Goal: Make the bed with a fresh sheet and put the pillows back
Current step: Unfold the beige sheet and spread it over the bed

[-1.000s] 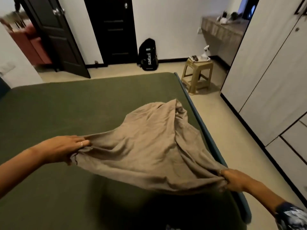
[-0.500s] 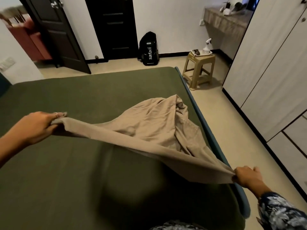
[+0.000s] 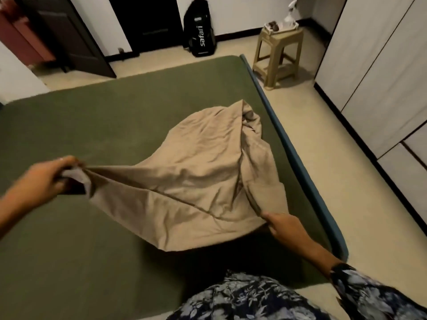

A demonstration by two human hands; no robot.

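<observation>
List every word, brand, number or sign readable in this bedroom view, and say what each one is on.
"safari": white letters running vertically up the front of the black backpack that leans against the far wall.
A small pale label near the top of that backpack: too blurred to read.
The items on the plastic stool: no legible print.
Nothing else in view carries readable text.

The left hand (image 3: 45, 175) reaches in from the left edge, arm bare, fingers curled and pinching a bunch of cloth. The right hand (image 3: 283, 225) extends forward from a floral sleeve (image 3: 360, 289), lower and nearer the body, its fingers gripping cloth at their tips.
</observation>
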